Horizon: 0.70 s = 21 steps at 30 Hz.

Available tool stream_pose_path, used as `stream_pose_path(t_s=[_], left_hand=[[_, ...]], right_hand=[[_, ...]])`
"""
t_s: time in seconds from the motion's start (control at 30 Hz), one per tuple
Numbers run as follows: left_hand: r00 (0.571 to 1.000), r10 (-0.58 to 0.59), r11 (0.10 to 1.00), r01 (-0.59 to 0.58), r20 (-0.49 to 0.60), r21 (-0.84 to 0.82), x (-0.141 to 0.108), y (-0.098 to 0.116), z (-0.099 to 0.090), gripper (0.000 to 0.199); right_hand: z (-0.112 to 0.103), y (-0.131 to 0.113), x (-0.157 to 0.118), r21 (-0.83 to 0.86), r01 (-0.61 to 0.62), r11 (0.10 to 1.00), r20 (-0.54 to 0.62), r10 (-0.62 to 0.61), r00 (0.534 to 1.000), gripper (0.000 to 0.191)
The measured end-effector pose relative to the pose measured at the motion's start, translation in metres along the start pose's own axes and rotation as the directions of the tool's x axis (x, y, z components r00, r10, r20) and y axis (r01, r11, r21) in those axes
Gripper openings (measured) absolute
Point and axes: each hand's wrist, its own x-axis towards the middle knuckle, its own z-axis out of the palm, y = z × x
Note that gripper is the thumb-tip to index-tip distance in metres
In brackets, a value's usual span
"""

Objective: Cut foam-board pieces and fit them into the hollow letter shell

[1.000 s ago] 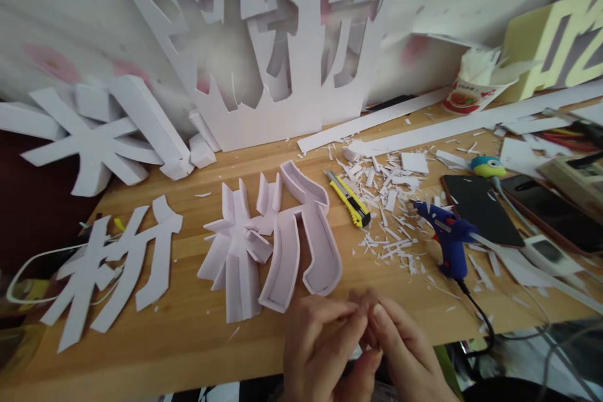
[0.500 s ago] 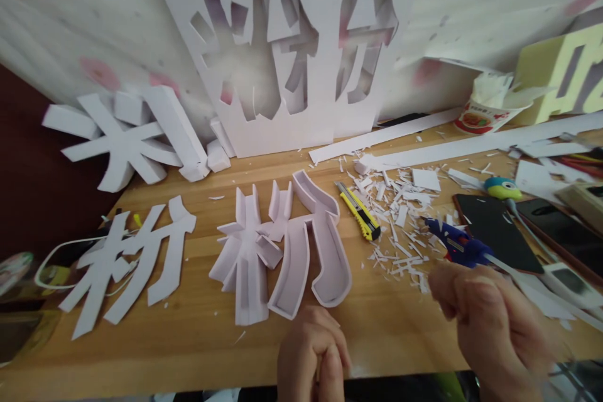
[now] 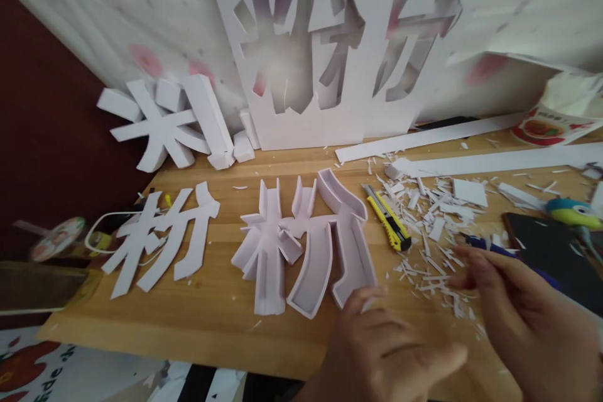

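A white foam-board character with raised walls [image 3: 271, 245] lies on the wooden table, open side up. My left hand [image 3: 386, 352] is at its lower right corner, thumb stretched out to the right; its fingertips overlap the wall, though touch is hard to judge. Slightly blurred, my right hand [image 3: 527, 320] hovers in front of a blue glue gun [image 3: 502, 246], which it partly covers. Its fingers stretch forward, and I see nothing held. Between the character and the scraps lies a yellow utility knife [image 3: 389, 220].
White foam scraps [image 3: 438, 213] litter the table's right side. A flat cut-out character [image 3: 162, 239] lies left, before a finished raised character [image 3: 160, 125]. A stencil board [image 3: 301, 129] stands behind. Long white strips [image 3: 494, 160], a paper tub [image 3: 539, 129] and a dark phone [image 3: 546, 251] are right.
My view has swung left, so things sit further right. Both hands have loosened from curled fists; the left has moved to the character's lower right corner, while the right reaches toward the glue gun.
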Motion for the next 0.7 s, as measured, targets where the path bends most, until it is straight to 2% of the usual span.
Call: stream_pose_path(t_s=[0.1, 0.2, 0.27, 0.3, 0.37, 0.4, 0.43, 0.5, 0.53, 0.63, 0.67, 0.7], left_hand=[[0.998, -0.058, 0.997, 0.058, 0.007, 0.047, -0.013, 0.0, 0.003, 0.032], [0.984, -0.179, 0.983, 0.18, -0.02, 0.042, -0.024, 0.002, -0.002, 0.035], [0.977, -0.199, 0.977, 0.204, -0.082, 0.064, -0.029, 0.0, -0.013, 0.031], [0.98, -0.165, 0.98, 0.176, -0.109, 0.098, -0.032, -0.002, -0.022, 0.026], [0.966, -0.132, 0.953, 0.186, -0.222, 0.24, -0.038, -0.007, -0.041, 0.014], [0.971, -0.111, 0.936, 0.175, -0.214, 0.307, -0.041, -0.009, -0.052, 0.011], [0.961, -0.134, 0.908, 0.217, -0.243, 0.357, -0.045, -0.011, -0.063, 0.009], [0.932, -0.183, 0.864, 0.305, -0.314, 0.4, -0.053, -0.017, -0.082, 0.024], [0.902, -0.229, 0.815, 0.384, -0.367, 0.435, -0.057, -0.02, -0.089, 0.031], [0.811, -0.332, 0.579, 0.578, -0.481, 0.575, -0.066, -0.035, -0.102, 0.027], [0.778, -0.374, 0.508, 0.627, -0.505, 0.59, -0.068, -0.04, -0.104, 0.025], [0.74, -0.424, 0.462, 0.673, -0.522, 0.578, -0.071, -0.046, -0.104, 0.032]], right_hand=[[-0.001, -0.011, -0.016, -0.015, -0.059, 0.998, 0.009, 0.059, 0.998, 0.039], [-0.001, -0.02, -0.022, -0.051, 0.008, 0.999, 0.035, -0.006, 0.999, 0.047], [0.002, -0.021, -0.024, -0.017, 0.054, 0.998, 0.057, -0.053, 0.997, 0.053], [0.004, -0.021, -0.024, 0.005, 0.063, 0.998, 0.061, -0.063, 0.996, 0.056], [0.009, -0.018, -0.025, 0.042, 0.056, 0.998, 0.058, -0.059, 0.997, 0.057], [0.012, -0.016, -0.026, 0.058, 0.056, 0.997, 0.07, -0.06, 0.996, 0.057], [0.016, -0.015, -0.027, 0.074, 0.067, 0.995, 0.095, -0.074, 0.993, 0.057], [0.023, -0.014, -0.03, 0.105, 0.105, 0.989, 0.191, -0.123, 0.974, 0.058], [0.028, -0.015, -0.032, 0.12, 0.129, 0.984, 0.258, -0.156, 0.953, 0.058], [0.042, -0.021, -0.038, 0.119, 0.152, 0.981, 0.432, -0.189, 0.882, 0.055], [0.047, -0.023, -0.039, 0.099, 0.143, 0.985, 0.459, -0.173, 0.871, 0.053], [0.052, -0.024, -0.04, 0.072, 0.136, 0.988, 0.471, -0.153, 0.869, 0.051]])
